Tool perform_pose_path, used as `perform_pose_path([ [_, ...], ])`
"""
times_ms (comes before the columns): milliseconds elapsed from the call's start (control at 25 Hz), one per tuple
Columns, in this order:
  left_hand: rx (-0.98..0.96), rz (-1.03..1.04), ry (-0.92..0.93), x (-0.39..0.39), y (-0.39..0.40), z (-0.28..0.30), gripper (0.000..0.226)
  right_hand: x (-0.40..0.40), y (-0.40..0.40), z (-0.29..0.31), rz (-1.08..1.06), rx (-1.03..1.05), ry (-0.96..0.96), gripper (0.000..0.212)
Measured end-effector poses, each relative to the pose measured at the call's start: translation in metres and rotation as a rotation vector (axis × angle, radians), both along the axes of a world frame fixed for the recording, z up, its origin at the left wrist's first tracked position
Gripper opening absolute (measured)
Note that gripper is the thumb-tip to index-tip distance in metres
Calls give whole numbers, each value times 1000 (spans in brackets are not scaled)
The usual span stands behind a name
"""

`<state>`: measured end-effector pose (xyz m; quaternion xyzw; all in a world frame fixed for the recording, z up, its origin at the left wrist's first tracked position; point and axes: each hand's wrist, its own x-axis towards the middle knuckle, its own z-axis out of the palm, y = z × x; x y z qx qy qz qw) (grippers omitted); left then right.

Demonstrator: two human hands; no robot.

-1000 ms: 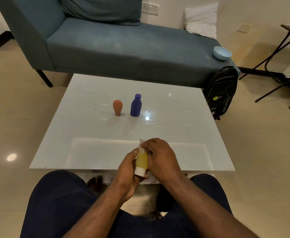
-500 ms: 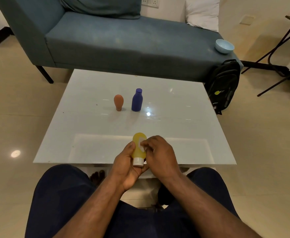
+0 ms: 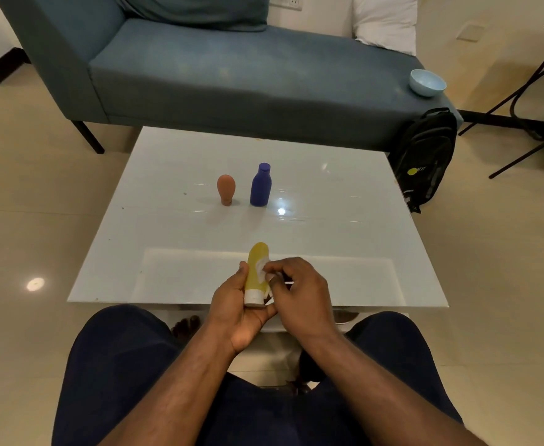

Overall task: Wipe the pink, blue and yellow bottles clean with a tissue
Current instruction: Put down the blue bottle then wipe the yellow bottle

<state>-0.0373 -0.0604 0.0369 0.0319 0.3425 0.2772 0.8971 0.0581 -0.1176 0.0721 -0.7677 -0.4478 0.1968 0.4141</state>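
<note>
Tissue on the yellow bottle, held over the near edge of the worktop.

The pink bottle stands on the worktop with its cap down, and the blue bottle stands upright just beside it on the right. Nearer, the left hand has its fingers curled round the yellow bottle, white cap toward the person. The right hand pinches the tissue and presses it on the bottle side.
</note>
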Motion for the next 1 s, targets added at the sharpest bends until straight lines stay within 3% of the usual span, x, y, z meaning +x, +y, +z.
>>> perform_pose_path([
  [120, 97, 72, 99, -1, 2, -4, 34, -14, -17, -7, 42, 24, -17, 19],
  [240, 218, -20, 170, 2, -3, -1, 32, -4, -7, -3, 3, 50, 32, 19],
  [320, 211, -60, 127, 4, -9, 5, 39, 7, 7, 5, -16, 42, 57, 16],
  [520, 118, -50, 65, 2, -12, 5, 47, 10, 15, 2, 60, -33, -164, 22],
  [680, 8, 2, 24, -2, -1, -3, 64, -18, -11, 0, 253, -5, -261, 29],
  [1000, 24, -1, 66, -1, -2, 4, 41, 18, 19, -7, 136, -7, -280, 24],
])
